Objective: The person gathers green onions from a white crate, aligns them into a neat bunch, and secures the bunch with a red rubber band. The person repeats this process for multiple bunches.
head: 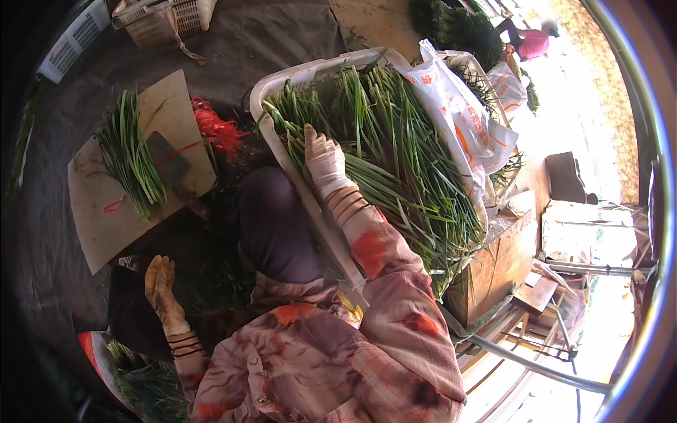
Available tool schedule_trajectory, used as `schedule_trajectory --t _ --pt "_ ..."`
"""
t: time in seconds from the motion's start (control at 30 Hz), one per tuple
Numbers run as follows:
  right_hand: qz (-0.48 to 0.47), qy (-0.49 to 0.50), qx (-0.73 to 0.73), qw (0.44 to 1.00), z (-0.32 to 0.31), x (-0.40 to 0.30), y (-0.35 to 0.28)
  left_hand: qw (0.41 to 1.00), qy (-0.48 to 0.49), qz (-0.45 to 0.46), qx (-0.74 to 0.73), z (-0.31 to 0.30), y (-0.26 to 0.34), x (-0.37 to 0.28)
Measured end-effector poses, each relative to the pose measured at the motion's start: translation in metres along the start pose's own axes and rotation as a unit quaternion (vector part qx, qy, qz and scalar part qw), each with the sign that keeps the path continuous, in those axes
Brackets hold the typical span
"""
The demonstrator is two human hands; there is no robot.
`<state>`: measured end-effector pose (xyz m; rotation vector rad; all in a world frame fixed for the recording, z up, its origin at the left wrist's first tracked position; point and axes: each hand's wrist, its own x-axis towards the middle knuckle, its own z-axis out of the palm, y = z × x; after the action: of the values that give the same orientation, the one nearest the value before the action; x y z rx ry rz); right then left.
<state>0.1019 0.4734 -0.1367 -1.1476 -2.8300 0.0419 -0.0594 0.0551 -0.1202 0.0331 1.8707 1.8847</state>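
Note:
My right hand (323, 156), in a pale glove with dark bands at the wrist, rests on long green garlic chives (402, 143) in a large white plastic crate (283, 153). Its fingertips are bent; whether they grip any stalks is not plain. Low at the left, my gloved left hand (163, 293) is empty, palm partly turned up, beside my dark-clad knee. Beyond it lies a pale board (95, 211). A loose bundle of chives (127, 153) lies on the board across a red tie (115, 204), next to a cleaver (168, 158) with its handle towards me.
Red ties (217, 129) lie heaped beyond the board's right corner. White plastic baskets (164, 24) stand at the top left. A printed white plastic bag (455, 111) drapes over the crate's right rim. More chives (153, 386) lie at the bottom left. A person (533, 43) is far off, top right.

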Motion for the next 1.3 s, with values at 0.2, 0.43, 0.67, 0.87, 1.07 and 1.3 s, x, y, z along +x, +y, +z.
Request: schedule_trajectory --t 0.2,0.43,0.67,0.87,1.07,1.3 --pt "0.102 0.095 0.272 0.952 -0.098 -0.010 0.039 0.999 0.011 0.029 -0.023 -0.021 -0.003 0.000" --pt "0.199 0.188 0.668 0.692 -0.206 -0.056 0.160 0.998 0.001 0.011 -0.055 -0.036 -0.009 -0.006" --pt "-0.003 0.240 0.698 0.675 -0.334 -0.068 0.163 0.998 -0.018 0.026 -0.058 -0.023 0.004 -0.001" --pt "-0.037 0.328 0.653 0.682 -0.392 -0.028 0.151 0.991 -0.092 0.062 -0.069 0.010 0.044 -0.017" --pt "-0.255 0.238 0.744 0.569 -0.370 -0.016 -0.029 0.887 -0.453 0.055 -0.072 0.094 0.123 -0.092" --pt "-0.189 0.293 0.825 0.445 -0.243 -0.016 -0.208 0.874 -0.426 0.159 -0.174 0.145 0.120 -0.093"
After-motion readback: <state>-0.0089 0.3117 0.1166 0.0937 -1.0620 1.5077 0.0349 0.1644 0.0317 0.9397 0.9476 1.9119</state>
